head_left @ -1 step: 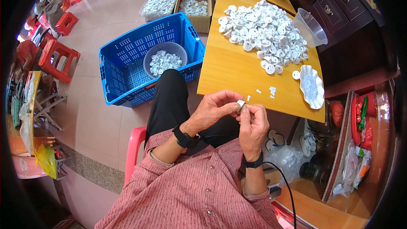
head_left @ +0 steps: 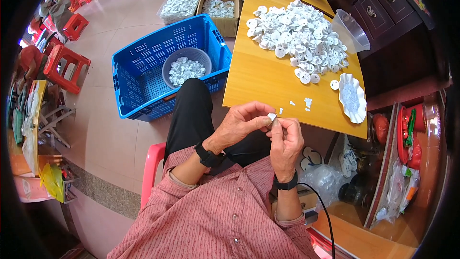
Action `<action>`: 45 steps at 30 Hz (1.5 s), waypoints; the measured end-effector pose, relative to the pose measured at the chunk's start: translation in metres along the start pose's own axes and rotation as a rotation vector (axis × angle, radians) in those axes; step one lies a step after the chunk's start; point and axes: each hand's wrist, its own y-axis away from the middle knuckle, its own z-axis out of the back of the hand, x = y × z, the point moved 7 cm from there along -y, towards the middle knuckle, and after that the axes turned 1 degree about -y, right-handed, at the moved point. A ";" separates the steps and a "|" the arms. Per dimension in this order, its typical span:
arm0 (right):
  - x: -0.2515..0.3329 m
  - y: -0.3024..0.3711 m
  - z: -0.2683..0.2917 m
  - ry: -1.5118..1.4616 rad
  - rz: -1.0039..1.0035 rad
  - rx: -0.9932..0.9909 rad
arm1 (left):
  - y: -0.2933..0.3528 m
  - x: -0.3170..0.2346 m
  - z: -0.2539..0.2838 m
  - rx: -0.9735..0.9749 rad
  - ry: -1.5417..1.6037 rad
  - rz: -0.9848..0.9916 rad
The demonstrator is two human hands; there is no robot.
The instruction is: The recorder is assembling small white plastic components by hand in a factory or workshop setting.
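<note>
Just off the front edge of the wooden table, both my hands meet over a small white plastic piece. The thumb and fingers of my left hand pinch it from one side. My right hand is closed too, its thumb and fingertips against the lower side of the piece; whether anything smaller is in them is hidden. Beyond my fingers lie several tiny white parts on the tabletop. A large heap of white round plastic pieces covers the far part of the table.
A wavy-rimmed white dish with tiny clear parts stands at the table's right. To the left, a blue crate holds a grey bowl of white pieces. Behind are a clear tub and a cardboard box. Red stools stand far left.
The small white piece is turned slightly between my fingertips and shows more of its white face. My hands stay in the same place.
</note>
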 end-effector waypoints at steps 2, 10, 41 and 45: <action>0.000 0.000 -0.001 -0.016 -0.010 0.017 | 0.001 -0.004 0.000 -0.004 -0.022 -0.004; 0.002 0.000 -0.005 -0.164 -0.051 0.025 | 0.001 0.001 0.005 -0.008 0.105 0.025; -0.008 0.004 -0.010 -0.055 -0.049 0.043 | 0.001 0.006 0.008 -0.037 0.096 0.061; -0.008 0.005 -0.008 -0.006 -0.028 0.036 | 0.001 0.007 0.007 -0.029 0.078 0.059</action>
